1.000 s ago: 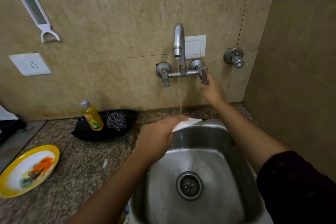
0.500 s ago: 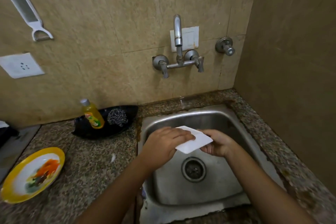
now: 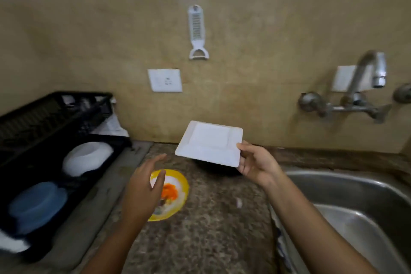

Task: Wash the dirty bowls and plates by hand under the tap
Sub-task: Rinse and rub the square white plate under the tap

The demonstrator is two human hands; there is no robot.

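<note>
My right hand (image 3: 255, 163) pinches the right corner of a white square plate (image 3: 210, 142), held in the air above the granite counter (image 3: 211, 229). My left hand (image 3: 144, 187) hovers open to the plate's left, not touching it, and partly covers a yellow-rimmed plate (image 3: 175, 193) with orange food smears lying on the counter. The steel sink (image 3: 355, 218) is at the right under the wall tap (image 3: 367, 73), from which no water shows.
A black dish rack (image 3: 51, 118) at the left holds a white bowl (image 3: 86, 158) and a blue bowl (image 3: 37, 204), both upside down. A dark dish (image 3: 215, 170) is partly hidden behind the square plate. A peeler (image 3: 198, 33) and a socket (image 3: 165, 80) are on the tiled wall.
The view has swung left from the sink to the counter and rack. The white plate went from both hands over the sink to my right hand alone; my left hand let go.
</note>
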